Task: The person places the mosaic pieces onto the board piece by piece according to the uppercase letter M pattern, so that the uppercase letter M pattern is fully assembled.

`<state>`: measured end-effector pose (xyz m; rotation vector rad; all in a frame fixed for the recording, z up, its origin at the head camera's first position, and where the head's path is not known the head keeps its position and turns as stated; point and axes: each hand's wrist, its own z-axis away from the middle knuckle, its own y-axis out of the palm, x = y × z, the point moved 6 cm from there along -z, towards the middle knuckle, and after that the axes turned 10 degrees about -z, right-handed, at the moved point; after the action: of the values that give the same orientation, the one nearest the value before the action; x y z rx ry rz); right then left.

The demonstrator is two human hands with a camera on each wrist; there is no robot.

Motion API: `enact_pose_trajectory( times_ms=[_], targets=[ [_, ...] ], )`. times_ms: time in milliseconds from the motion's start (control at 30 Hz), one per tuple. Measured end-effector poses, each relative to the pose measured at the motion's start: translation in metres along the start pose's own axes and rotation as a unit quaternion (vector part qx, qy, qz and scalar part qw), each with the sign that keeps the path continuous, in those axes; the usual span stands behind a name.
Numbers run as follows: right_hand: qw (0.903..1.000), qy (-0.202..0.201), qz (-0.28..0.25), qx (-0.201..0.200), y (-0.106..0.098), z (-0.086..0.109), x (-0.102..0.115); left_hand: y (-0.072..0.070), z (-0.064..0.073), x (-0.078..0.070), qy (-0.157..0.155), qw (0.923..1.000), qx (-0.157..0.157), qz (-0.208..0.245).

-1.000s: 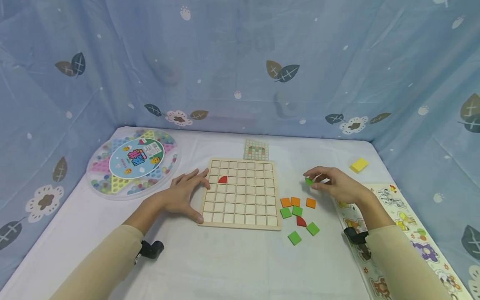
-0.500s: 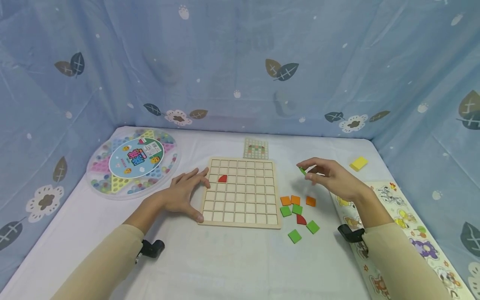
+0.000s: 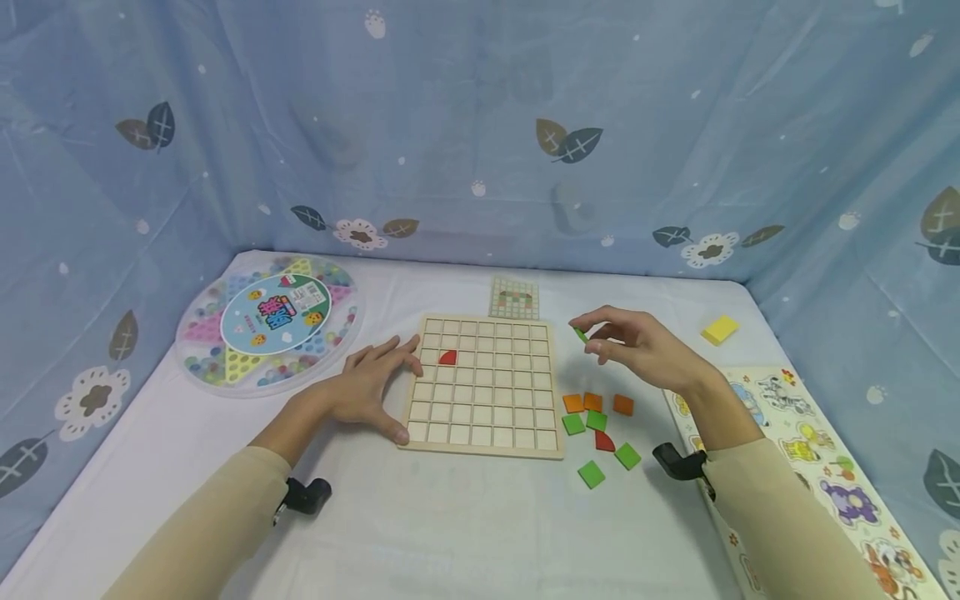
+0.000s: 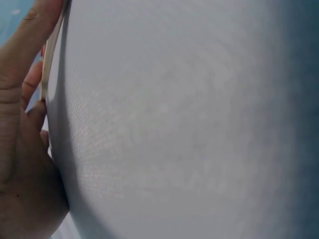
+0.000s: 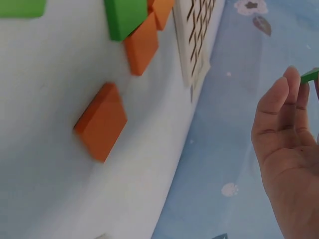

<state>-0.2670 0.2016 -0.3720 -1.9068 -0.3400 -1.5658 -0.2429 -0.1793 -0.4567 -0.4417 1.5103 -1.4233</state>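
Slippage threatens the green tile (image 3: 581,334) if the right hand (image 3: 642,343), pinching it, slackens; left hand (image 3: 364,392), spread, touches the board (image 3: 502,392).

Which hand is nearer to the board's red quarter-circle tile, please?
The left hand: it touches the grid board just left of the red quarter-circle tile; the right hand is past the board's right edge, pinching a green tile.
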Motion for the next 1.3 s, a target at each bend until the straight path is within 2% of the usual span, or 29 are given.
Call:
enact_pose_trajectory(
  times_ms=[233,633,1067,1300],
  targets=[
    [0.9996,-0.023,-0.006,0.014,0.01,-0.013,0.003,0.0,0.001,0.002,0.001,1.0,-0.002,0.003],
    [0.9992,-0.026,-0.029,0.011,0.025,-0.033,0.001,-0.002,0.001,0.002,0.0,0.9999,0.01,0.006],
    [0.999,-0.005,-0.03,0.034,0.043,-0.052,-0.005,-0.001,0.0,-0.001,0.013,0.9999,0.007,0.007],
    [0.9987,-0.009,-0.028,0.043,0.055,-0.064,-0.009,0.001,-0.001,0.001,0.006,0.9999,0.015,-0.004]
  ],
)
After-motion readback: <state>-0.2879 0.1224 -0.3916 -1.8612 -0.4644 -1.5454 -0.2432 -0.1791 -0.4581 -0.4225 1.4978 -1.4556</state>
